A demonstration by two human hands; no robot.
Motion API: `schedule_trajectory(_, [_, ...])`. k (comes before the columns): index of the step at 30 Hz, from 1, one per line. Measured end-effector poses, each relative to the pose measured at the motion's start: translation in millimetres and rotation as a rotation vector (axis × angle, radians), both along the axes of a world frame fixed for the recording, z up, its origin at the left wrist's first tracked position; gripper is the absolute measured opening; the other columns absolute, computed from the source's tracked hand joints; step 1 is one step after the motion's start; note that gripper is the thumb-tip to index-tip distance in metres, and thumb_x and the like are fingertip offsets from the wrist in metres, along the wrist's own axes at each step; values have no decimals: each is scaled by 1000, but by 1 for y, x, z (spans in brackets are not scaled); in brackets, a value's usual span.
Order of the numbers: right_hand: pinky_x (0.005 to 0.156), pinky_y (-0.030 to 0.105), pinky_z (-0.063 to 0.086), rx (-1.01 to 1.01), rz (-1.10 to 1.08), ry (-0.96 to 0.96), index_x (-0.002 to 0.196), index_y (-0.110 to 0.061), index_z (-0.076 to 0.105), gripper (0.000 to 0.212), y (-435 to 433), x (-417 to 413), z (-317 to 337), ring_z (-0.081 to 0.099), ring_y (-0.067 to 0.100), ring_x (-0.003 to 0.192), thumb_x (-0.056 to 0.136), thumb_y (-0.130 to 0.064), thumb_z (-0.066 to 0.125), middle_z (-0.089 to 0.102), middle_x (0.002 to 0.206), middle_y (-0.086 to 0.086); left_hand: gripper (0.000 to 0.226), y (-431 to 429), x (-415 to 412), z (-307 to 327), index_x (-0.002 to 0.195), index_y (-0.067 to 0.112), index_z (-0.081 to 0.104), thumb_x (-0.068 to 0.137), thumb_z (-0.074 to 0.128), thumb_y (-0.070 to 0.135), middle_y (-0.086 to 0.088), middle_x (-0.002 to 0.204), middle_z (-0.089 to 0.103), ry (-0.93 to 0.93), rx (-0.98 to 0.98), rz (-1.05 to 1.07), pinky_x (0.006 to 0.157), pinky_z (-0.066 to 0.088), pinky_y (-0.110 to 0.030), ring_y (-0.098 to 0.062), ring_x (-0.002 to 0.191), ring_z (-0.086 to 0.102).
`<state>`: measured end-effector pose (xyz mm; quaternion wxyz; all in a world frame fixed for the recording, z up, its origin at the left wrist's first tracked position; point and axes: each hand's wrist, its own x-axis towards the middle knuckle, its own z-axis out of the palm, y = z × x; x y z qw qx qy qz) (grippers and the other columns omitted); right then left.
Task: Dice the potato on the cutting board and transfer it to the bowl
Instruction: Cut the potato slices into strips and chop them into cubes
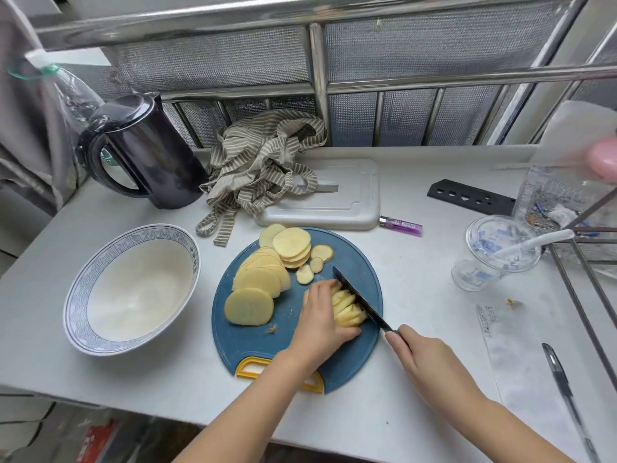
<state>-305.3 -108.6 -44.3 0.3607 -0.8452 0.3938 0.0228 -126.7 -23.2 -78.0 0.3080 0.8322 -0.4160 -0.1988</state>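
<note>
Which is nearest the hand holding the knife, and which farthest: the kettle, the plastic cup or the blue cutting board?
1. The cutting board, just left of the right hand.
2. The plastic cup, back right.
3. The kettle, far back left.

A: Quick count pls. Boards?
B: 2. Blue round board (293, 344) at centre, pale rect. board (354, 202) at 12.
A: Bowls? Knives? Hands?
B: 1 bowl (78, 295) at 9. 1 knife (354, 289). 2 hands: left hand (319, 317), right hand (425, 360).
A: Potato?
B: 3 small slices (316, 264) lying separate. Big slices (257, 279) overlap, can't count exactly. 1 cut stack (349, 309).
A: Misc?
B: 1 ea.: kettle (150, 152) at 10, striped cloth (260, 162) at 12, lighter (400, 225) at 1, cup (494, 255) at 3, pen (564, 392) at 4.
</note>
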Motion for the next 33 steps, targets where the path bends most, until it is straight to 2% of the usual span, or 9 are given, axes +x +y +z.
schedule_trajectory(5, [54, 30, 32, 26, -16, -2, 72, -21, 36, 41, -3, -1, 2, 42, 20, 58, 99, -51, 33, 45, 56, -3, 94, -10, 5, 8, 143, 19, 30, 68, 85, 27, 2, 140, 30, 99, 152, -3, 111, 24, -25, -15, 134, 24])
schedule_trajectory(8, [55, 31, 31, 34, -16, -7, 71, -20, 35, 42, -3, -1, 3, 40, 19, 56, 99, -51, 33, 43, 55, -3, 93, -10, 12, 13, 144, 20, 33, 68, 86, 29, 3, 141, 33, 125, 162, -10, 109, 25, -23, -13, 134, 28])
schedule_trajectory(12, [54, 30, 30, 35, -12, -4, 72, -20, 36, 41, -2, 0, 2, 41, 19, 57, 99, -50, 33, 44, 56, -3, 89, -1, 4, 11, 143, 21, 31, 72, 82, 35, 6, 138, 34, 43, 54, -14, 109, 25, -21, -10, 132, 29])
schedule_trajectory(14, [53, 30, 30, 23, -9, -8, 72, -20, 36, 41, -1, -1, 1, 42, 20, 57, 99, -51, 32, 45, 56, -3, 82, 6, -5, 5, 142, 20, 34, 76, 77, 40, 4, 137, 34, -48, -29, -17, 111, 27, -26, -11, 131, 30])
schedule_trajectory(16, [55, 33, 32, -8, -2, -4, 73, -21, 34, 40, 1, -1, 0, 45, 23, 59, 99, -52, 30, 45, 56, -2, 79, 9, -12, -3, 143, 17, 35, 79, 68, 48, 1, 139, 35, -122, -65, -17, 112, 28, -30, -13, 131, 29])
schedule_trajectory(19, [59, 37, 35, -56, -12, 11, 72, -23, 29, 39, 6, 2, 1, 48, 27, 63, 99, -51, 27, 44, 57, -3, 79, 6, -17, -9, 140, 15, 41, 74, 52, 56, -4, 135, 41, -186, -98, 39, 105, 30, -29, -15, 126, 31])
schedule_trajectory(26, [64, 39, 39, -130, -10, -23, 74, -25, 24, 36, 18, 0, 14, 52, 30, 70, 97, -53, 18, 46, 60, -3, 71, 4, -15, -20, 131, 13, 46, 70, 56, 50, -5, 123, 50, -246, -137, 90, 95, 39, -31, -14, 115, 38])
schedule_trajectory(30, [64, 36, 36, -146, 39, -28, 80, -25, 29, 42, 21, -2, 24, 46, 25, 67, 85, -58, 4, 43, 61, -4, 70, 3, -16, -22, 128, 16, 39, 70, 56, 51, -5, 121, 49, -258, -136, 102, 96, 33, -21, -14, 114, 39])
schedule_trajectory(33, [69, 35, 39, -186, 87, 22, 86, -24, 29, 43, 22, 0, 31, 43, 24, 69, 86, -56, 0, 41, 64, -4, 68, 4, -16, -21, 127, 16, 38, 70, 56, 50, -5, 121, 48, -261, -140, 100, 95, 30, -18, -14, 113, 39])
